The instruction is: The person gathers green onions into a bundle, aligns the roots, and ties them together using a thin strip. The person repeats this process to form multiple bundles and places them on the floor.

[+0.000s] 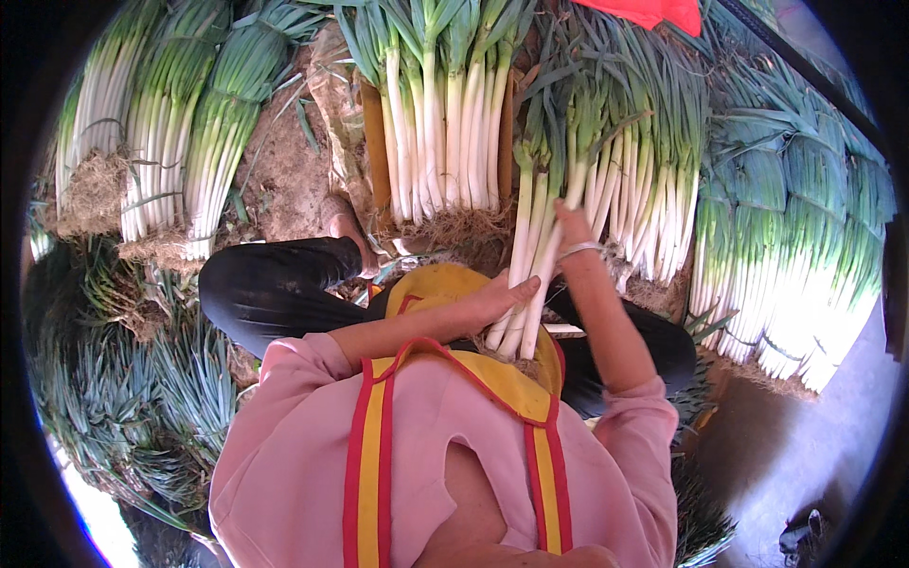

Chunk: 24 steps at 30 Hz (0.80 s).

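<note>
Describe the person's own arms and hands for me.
Both the left hand and the right hand are ungloved. The pink sleeves end around the elbows, leaving the forearms bare. A pale, silvery bangle circles the right wrist; none shows on the left.

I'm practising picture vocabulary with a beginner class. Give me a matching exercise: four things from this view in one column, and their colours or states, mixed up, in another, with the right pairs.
Things:
1. Held leeks
2. Apron
3. Trousers
4. Shirt

Colours and states:
A. Black, on bent legs
B. Pink
C. In contact with the left hand and the right hand
D. Yellow with red edging

Right pairs: 1-C, 2-D, 3-A, 4-B
</note>
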Each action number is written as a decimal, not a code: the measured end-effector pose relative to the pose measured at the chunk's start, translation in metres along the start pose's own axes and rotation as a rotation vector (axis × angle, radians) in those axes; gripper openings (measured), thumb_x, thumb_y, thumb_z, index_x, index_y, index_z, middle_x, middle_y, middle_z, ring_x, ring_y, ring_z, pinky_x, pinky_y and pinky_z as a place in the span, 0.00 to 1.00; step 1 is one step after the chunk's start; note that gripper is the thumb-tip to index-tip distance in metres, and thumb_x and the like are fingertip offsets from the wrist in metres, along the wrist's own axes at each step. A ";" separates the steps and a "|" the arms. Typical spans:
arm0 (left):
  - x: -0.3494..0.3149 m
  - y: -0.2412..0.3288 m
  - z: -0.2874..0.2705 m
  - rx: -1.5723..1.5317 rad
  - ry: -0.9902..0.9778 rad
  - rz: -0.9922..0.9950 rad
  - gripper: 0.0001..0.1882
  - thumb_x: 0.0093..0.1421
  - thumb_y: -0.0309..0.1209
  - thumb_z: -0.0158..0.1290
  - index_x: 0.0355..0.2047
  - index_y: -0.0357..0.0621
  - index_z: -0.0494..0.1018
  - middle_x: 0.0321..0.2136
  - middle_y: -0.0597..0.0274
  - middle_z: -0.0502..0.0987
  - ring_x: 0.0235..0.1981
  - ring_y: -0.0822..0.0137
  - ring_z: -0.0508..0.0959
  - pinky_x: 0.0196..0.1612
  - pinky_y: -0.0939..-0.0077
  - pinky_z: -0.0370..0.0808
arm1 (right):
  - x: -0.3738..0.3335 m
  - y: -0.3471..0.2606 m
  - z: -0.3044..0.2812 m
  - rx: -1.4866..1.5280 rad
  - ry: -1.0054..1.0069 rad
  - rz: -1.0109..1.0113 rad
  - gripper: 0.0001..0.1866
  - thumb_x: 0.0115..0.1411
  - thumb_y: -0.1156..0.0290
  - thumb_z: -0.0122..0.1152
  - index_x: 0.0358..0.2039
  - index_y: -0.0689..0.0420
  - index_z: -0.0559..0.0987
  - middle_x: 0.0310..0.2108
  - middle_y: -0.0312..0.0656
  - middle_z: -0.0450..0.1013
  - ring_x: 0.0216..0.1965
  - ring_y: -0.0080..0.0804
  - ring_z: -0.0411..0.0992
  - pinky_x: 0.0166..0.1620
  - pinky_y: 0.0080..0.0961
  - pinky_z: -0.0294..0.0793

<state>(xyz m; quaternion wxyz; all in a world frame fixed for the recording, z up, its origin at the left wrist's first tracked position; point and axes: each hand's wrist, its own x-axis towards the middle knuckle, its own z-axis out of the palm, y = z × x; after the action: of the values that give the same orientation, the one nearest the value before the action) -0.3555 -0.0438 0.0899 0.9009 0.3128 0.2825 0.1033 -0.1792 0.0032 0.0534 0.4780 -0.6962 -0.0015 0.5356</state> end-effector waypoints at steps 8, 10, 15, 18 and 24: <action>-0.010 0.027 0.029 -0.235 0.159 -0.015 0.19 0.48 0.27 0.58 0.40 0.40 0.65 0.27 0.59 0.71 0.25 0.70 0.73 0.26 0.71 0.75 | 0.019 0.022 -0.010 0.082 -0.256 0.130 0.24 0.59 0.62 0.53 0.52 0.62 0.63 0.39 0.51 0.71 0.34 0.40 0.74 0.34 0.36 0.77; -0.008 0.039 0.036 -0.191 0.115 -0.076 0.22 0.46 0.27 0.57 0.42 0.39 0.64 0.28 0.59 0.70 0.26 0.69 0.73 0.26 0.72 0.74 | 0.017 0.009 -0.017 0.380 -0.444 0.119 0.25 0.60 0.54 0.50 0.49 0.62 0.66 0.39 0.52 0.72 0.33 0.41 0.74 0.36 0.35 0.77; -0.016 0.060 0.047 0.003 0.013 0.038 0.26 0.45 0.29 0.58 0.43 0.35 0.62 0.31 0.58 0.69 0.32 0.69 0.71 0.34 0.75 0.72 | 0.011 -0.023 -0.001 0.776 -0.696 0.056 0.32 0.58 0.52 0.52 0.52 0.65 0.64 0.45 0.57 0.68 0.40 0.46 0.72 0.42 0.35 0.77; -0.032 0.076 0.045 0.114 -0.014 0.057 0.31 0.44 0.31 0.59 0.47 0.33 0.59 0.36 0.55 0.68 0.37 0.67 0.70 0.42 0.76 0.69 | 0.006 -0.041 0.012 0.824 -0.663 -0.034 0.29 0.57 0.58 0.53 0.52 0.66 0.64 0.44 0.56 0.69 0.40 0.44 0.72 0.43 0.32 0.77; -0.059 0.105 0.037 0.111 -0.075 0.059 0.40 0.43 0.29 0.59 0.53 0.30 0.51 0.37 0.55 0.68 0.39 0.64 0.71 0.44 0.75 0.70 | -0.015 -0.074 0.028 0.734 -0.639 -0.515 0.26 0.56 0.64 0.57 0.51 0.65 0.64 0.41 0.55 0.71 0.37 0.39 0.74 0.42 0.29 0.78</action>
<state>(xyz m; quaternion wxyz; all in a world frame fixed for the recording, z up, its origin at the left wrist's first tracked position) -0.3830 -0.0021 0.2052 0.8887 0.3740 0.2447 0.1022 -0.1690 0.0547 0.1151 0.7807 -0.2637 -0.1301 0.5514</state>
